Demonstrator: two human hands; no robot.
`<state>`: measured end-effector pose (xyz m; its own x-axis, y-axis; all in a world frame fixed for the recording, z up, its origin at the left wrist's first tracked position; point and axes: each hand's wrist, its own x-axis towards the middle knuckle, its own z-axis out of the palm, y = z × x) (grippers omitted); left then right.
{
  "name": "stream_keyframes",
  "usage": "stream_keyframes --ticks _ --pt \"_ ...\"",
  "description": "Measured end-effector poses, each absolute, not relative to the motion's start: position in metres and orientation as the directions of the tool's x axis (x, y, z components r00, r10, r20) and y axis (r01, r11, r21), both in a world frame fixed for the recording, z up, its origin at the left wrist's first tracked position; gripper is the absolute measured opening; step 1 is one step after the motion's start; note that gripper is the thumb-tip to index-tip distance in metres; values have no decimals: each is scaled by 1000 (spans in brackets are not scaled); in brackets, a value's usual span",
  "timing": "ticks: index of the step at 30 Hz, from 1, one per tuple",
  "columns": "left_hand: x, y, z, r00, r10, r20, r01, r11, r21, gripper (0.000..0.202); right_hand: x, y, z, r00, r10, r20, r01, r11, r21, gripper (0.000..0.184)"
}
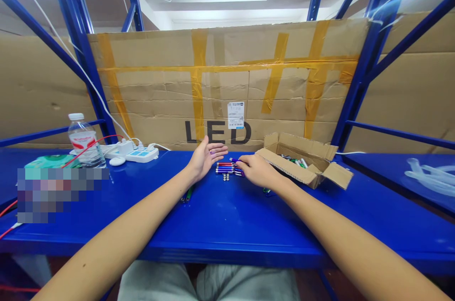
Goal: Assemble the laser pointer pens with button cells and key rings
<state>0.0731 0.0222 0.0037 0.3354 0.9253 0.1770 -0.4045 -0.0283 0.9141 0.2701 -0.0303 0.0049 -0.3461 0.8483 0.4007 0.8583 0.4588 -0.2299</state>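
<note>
My left hand (206, 158) is raised just left of a small stack of shiny tubes, its fingers stretched out and the palm turned toward them. The stacked tubes (223, 168) are red, blue and purple with silver ends. My right hand (256, 169) has its fingers closed on a slim purple-blue tube (234, 160) at the stack's right side; part of it is hidden by the fingers. Several small round silver pieces (226, 177) lie in front of the stack. Some dark green tubes (187, 194) rest beside my left forearm.
An open cardboard box (295, 168) holding loose tubes stands right of my right hand. A water bottle (82, 140), a power strip (142, 154) and cables are at the left. Clear plastic tubing (432, 175) lies far right. A tall cardboard sheet (159, 92) closes off the back.
</note>
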Motion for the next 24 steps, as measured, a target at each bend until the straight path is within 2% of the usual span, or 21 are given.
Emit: stream_keyframes --ticks 9,19,24 --pt "71 20 7 407 894 186 -432 8 902 70 269 -29 5 -340 857 388 861 449 -238 38" --pt "70 22 6 423 884 196 -445 15 895 75 268 -31 4 -346 858 379 871 444 -210 40" --pt "70 17 10 424 891 163 -485 72 872 78 268 -30 4 -344 854 389 866 449 -221 39"
